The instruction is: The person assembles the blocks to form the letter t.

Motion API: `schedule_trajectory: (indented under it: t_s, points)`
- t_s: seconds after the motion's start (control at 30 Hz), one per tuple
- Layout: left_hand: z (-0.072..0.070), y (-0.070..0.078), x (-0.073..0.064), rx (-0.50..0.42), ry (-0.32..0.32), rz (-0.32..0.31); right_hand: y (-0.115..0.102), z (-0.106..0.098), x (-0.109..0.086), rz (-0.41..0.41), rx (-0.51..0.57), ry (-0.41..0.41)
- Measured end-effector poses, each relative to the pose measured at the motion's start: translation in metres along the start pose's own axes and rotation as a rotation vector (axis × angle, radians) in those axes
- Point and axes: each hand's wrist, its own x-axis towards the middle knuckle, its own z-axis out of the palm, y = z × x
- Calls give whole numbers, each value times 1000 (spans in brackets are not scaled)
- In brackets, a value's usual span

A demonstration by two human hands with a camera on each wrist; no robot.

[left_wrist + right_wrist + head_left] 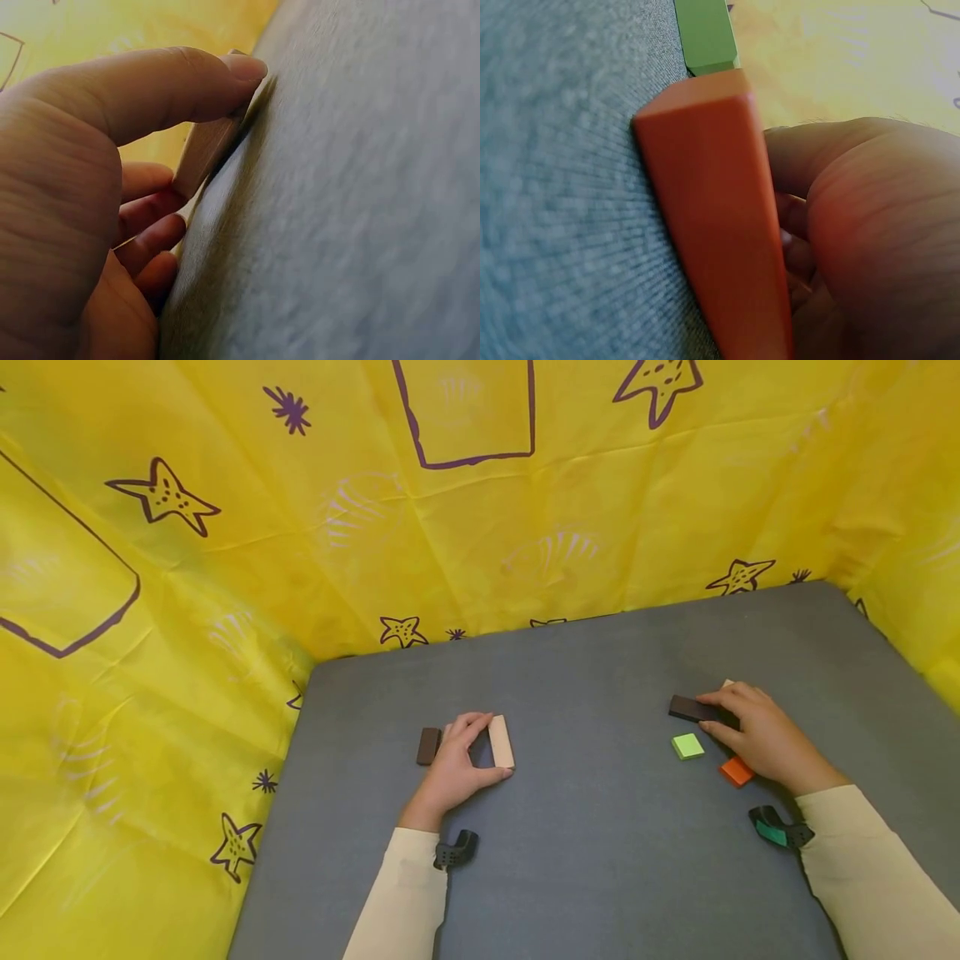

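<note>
Your left hand [452,770] grasped the pale block [502,742] endwise, thumb and fingers [474,720] at opposite ends, on the gray surface [585,843]; a brown block [428,747] lay just left of that hand. Your right hand [765,740] pinched the dark block [688,708] across its long edges, with the green block [687,746] and orange block [736,772] close by. Judged hazards: a low right-hand sweep could have knocked the orange block; uneven thumb pressure could have swivelled the pale block free.
</note>
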Motion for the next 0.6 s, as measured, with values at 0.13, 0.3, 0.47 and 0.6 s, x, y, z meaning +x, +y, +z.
schedule_trajectory:
  t_s: [0.13, 0.3, 0.47, 0.6]
  points:
    - [4, 4, 0, -10, -15, 17, -1, 0, 0, -15, -17, 19]
    - [9, 10, -1, -11, -32, 35, -2, -1, 0, -30, -39, 61]
    - [15, 17, 0, -10, -58, 57, -7, -3, 2, -35, -39, 90]
    - [20, 23, 2, -3, -67, 82, -14, -4, 6, -48, -26, 109]
